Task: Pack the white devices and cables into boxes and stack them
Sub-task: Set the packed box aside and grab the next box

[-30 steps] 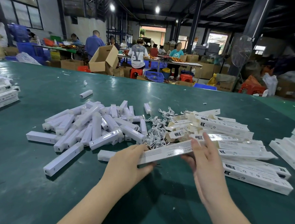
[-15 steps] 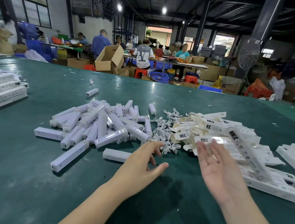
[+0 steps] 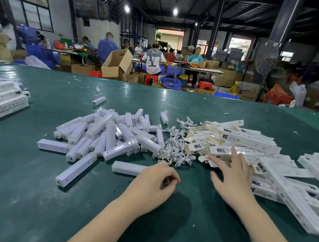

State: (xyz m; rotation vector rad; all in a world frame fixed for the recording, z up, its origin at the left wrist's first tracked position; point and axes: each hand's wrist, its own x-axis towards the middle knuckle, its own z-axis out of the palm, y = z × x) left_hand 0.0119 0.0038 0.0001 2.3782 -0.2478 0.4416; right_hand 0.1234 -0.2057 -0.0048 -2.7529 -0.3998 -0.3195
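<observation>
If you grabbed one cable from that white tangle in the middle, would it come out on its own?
Probably not cleanly. The cables lie looped and overlapping in a heap, so neighbours would likely snag and drag along. They look thin and floppy, so one would droop, and likely weighs little.

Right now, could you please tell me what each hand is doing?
Left hand: fingers curled, whether it holds anything cannot be told.
Right hand: open, holding nothing.

Right hand (image 3: pixel 234 181) reaches flat boxes (image 3: pixel 245 143); left hand (image 3: pixel 152 182) curled.
</observation>
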